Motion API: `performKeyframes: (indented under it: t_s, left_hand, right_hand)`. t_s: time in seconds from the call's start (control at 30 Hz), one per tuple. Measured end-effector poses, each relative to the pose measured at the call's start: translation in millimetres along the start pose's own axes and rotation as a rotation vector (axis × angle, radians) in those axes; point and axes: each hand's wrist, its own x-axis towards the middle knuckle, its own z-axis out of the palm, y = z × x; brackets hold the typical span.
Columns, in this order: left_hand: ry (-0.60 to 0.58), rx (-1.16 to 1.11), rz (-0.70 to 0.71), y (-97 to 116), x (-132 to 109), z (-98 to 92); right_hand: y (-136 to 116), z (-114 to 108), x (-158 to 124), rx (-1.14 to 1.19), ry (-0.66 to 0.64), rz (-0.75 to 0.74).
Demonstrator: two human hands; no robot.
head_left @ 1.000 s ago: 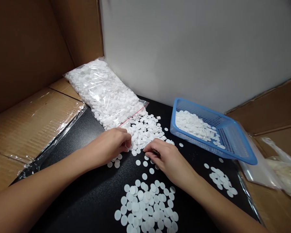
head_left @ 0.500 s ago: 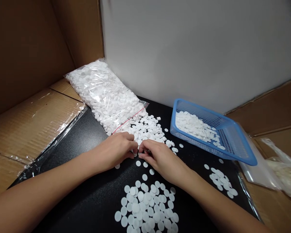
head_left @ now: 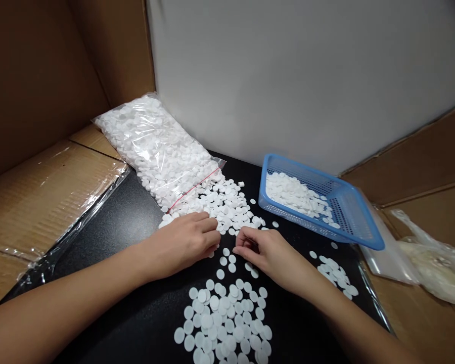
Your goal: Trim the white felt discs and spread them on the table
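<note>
My left hand point(head_left: 189, 237) rests at the near edge of a spread of white discs point(head_left: 227, 205), its fingers curled down. Whatever lies under those fingertips is hidden. To its right, my right hand point(head_left: 269, 253) has thumb and forefinger closed in a pinch low over the black tabletop point(head_left: 136, 313); I cannot make out what is between them. A few loose discs point(head_left: 226, 252) lie between the hands. Nearer to me is a looser heap of discs point(head_left: 223, 323). The spread reaches back to the mouth of a clear zip bag point(head_left: 155, 141) full of discs.
At the right, a blue perforated basket point(head_left: 322, 174) holds more discs. In front of it lies a small group of discs point(head_left: 335, 273). A knotted plastic bag point(head_left: 436, 268) sits at far right. Cardboard point(head_left: 41, 197) borders the left, and a pale wall point(head_left: 307, 76) stands behind.
My hands have drawn apart, the right one moving right. More loose discs show between them. The whole view has shifted slightly, so the bag and basket appear further left.
</note>
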Motion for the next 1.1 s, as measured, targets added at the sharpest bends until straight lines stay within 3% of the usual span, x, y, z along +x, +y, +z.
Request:
performKeyframes:
  t_s: [0.1,0.23,0.33,0.43,0.53,0.67,0.8,1.0,1.1]
  left_hand:
    - [-0.026,-0.107,-0.036,9.4,0.7,8.3]
    - [-0.097,-0.420,-0.197,20.8,2.1,7.4]
    - [-0.164,-0.710,-0.370,23.9,4.0,0.9]
    - [-0.127,-0.918,-0.585,18.3,5.5,-0.4]
    - [-0.087,-0.987,-0.702,9.4,5.5,3.1]
    - [-0.171,-0.846,-0.756,6.6,5.6,4.7]
    - [-0.149,-0.729,-0.721,10.3,8.1,2.8]
    - [0.036,-0.466,-0.382,12.2,7.2,4.4]
    - [0.007,-0.490,-0.279,14.8,4.2,4.3]
  right_hand:
    - [6.6,-2.7,-3.8,-0.002,0.060,0.002]
    - [8.4,-4.1,-11.6,0.038,0.096,-0.036]
    - [10.2,0.6,-16.6,0.066,0.134,-0.102]
    - [10.3,9.0,-18.5,0.055,0.145,-0.160]
    - [5.1,15.3,-19.7,0.031,0.097,-0.191]
    - [-3.9,13.7,-25.4,0.073,0.014,-0.179]
    - [-3.2,6.1,-30.1,0.133,-0.003,-0.134]
    - [2.3,2.2,-30.3,0.053,0.066,-0.094]
    - [-1.0,1.8,-33.6,0.094,0.000,-0.109]
